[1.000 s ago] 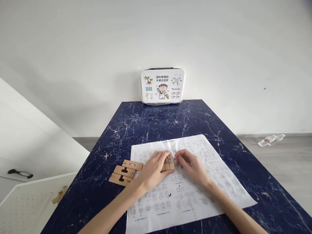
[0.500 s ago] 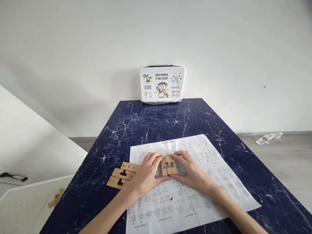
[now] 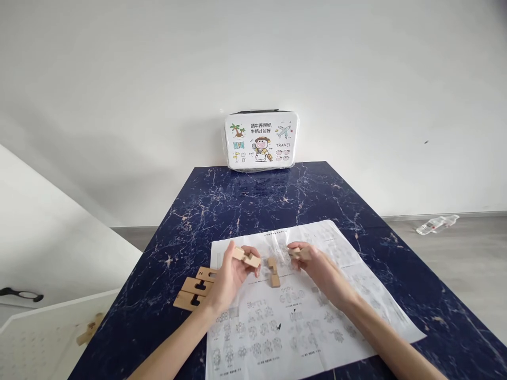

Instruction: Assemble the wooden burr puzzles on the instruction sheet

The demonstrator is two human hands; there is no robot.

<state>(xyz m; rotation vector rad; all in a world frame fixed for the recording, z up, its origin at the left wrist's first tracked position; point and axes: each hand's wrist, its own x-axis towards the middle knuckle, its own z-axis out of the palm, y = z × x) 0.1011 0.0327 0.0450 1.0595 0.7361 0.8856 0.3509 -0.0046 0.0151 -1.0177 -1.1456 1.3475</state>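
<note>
Left hand (image 3: 236, 270): holds one notched wooden piece (image 3: 252, 260) above the paper sheet (image 3: 368, 285); the notch is uncovered, perhaps for seeing its shape.
Right hand (image 3: 319, 272): pinches another wooden piece (image 3: 303, 254), partly hidden by fingers.
Middle block (image 3: 275, 281): lies on the sheet between both hands, probably for easy reach.
Numbered plates (image 3: 191, 285): side by side, left on the desk (image 3: 269, 206), perhaps leaving the drawings readable.

Bare left forearm (image 3: 180, 333) and bare right forearm (image 3: 390, 338) angle inward from the bottom edge. Bare left hand (image 3: 233, 274)'s kinda thumb-up, fingers curled; bare right hand (image 3: 319, 268)'s knuckles-up, pinching inward. Hands well apart, no contact.
</note>
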